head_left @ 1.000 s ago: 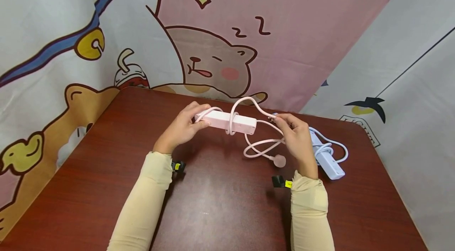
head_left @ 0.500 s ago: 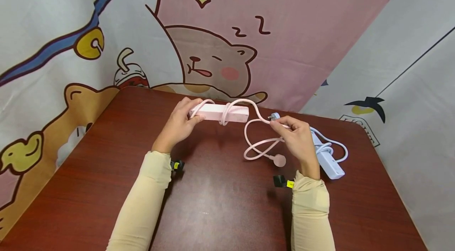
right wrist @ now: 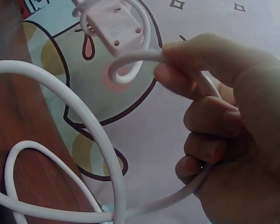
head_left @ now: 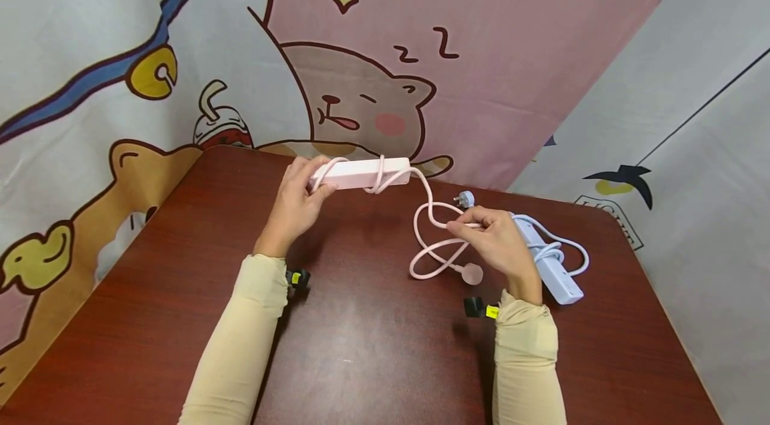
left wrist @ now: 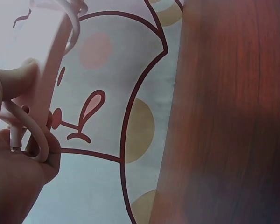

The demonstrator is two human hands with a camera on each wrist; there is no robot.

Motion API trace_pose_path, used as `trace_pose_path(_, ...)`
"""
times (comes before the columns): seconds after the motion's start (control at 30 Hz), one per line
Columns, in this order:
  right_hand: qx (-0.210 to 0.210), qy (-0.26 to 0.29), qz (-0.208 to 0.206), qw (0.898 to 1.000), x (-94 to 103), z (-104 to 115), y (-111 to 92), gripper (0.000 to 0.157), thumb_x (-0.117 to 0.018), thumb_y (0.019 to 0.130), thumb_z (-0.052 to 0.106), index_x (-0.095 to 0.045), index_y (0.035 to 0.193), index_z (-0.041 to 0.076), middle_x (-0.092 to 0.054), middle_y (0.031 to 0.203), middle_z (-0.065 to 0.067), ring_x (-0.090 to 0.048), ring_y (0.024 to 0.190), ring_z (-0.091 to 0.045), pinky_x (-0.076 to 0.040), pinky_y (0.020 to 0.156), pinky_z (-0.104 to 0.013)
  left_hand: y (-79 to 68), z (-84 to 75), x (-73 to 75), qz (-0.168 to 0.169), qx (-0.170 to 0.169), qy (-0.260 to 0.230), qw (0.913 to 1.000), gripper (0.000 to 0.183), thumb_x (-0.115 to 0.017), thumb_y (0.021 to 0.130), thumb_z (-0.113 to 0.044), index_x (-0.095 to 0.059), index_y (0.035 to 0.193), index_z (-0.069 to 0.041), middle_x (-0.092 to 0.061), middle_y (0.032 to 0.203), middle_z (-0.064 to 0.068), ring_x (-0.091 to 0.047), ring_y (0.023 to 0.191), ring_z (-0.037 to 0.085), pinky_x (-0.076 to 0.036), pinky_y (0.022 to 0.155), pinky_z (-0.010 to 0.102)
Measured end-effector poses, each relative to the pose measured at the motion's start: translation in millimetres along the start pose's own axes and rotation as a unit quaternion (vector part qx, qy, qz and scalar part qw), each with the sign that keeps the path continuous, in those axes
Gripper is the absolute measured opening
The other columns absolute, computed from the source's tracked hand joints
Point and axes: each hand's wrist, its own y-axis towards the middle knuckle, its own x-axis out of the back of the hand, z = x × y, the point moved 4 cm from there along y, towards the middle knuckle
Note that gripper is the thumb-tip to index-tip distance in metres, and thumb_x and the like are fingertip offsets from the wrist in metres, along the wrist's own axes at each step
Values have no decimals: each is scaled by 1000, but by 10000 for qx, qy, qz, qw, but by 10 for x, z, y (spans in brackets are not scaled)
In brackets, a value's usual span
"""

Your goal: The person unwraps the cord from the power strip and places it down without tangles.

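Note:
My left hand [head_left: 297, 198] grips one end of a pink power strip [head_left: 361, 173] and holds it above the table. The strip's pink cord [head_left: 428, 201] loops round its body near the middle and near the held end. Between thumb and fingertips my right hand [head_left: 496, 238] pinches that cord. In the right wrist view the cord [right wrist: 135, 57] runs from the pinch up toward the strip [right wrist: 114, 28] and also passes through the curled fingers. Loose coils end in a round pink plug [head_left: 472, 273] lying on the table just left of the right wrist.
Behind the right hand lies a light-blue power strip [head_left: 556, 274], its cord wrapped round it. Its plug [head_left: 464, 198] rests farther back, near the table's rear edge. A printed curtain [head_left: 511, 77] hangs behind the dark brown table [head_left: 373, 345].
My left hand has moved the pink strip left and farther up in the view. The right hand's pinch has shifted down and along the cord, and another wrap crosses the strip's middle differently.

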Motion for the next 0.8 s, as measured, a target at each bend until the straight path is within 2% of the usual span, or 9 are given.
trace_pose_path(0.17,-124,34,187,9997,-41,-63,17,13,-79,88,23,-75,86,10,-49,59,15,-41,57,-5,-36,53,-27,15,-15,20,-102,36,-215,9997,37,-75,92,-15,-64,128,-12,-55,112,13,-46,98,25,-36,79,34)
trace_pose_path(0.33,-64,-17,132,9999,-69,-147,56,16,-77,89,21,-74,83,7,-53,60,13,-45,60,-6,-38,55,-27,14,-14,29,-77,118,-510,9986,39,-75,92,-14,-64,129,-12,-55,111,13,-48,93,21,-41,75,32)
trace_pose_path(0.57,-102,-454,-172,9988,-71,-208,103,24,-77,89,25,-73,78,4,-51,61,9,-45,60,-9,-36,54,-27,9,-19,15,181,109,-857,9961,37,-75,92,-15,-65,128,-14,-56,112,11,-49,94,20,-44,74,36)
trace_pose_path(0.8,-281,-536,-434,9972,-68,-261,125,23,-76,90,24,-73,77,4,-45,57,12,-41,55,-9,-32,49,-27,-4,-34,-6,562,113,-971,9936,39,-74,93,-16,-64,130,-14,-56,111,9,-50,96,18,-43,77,28)
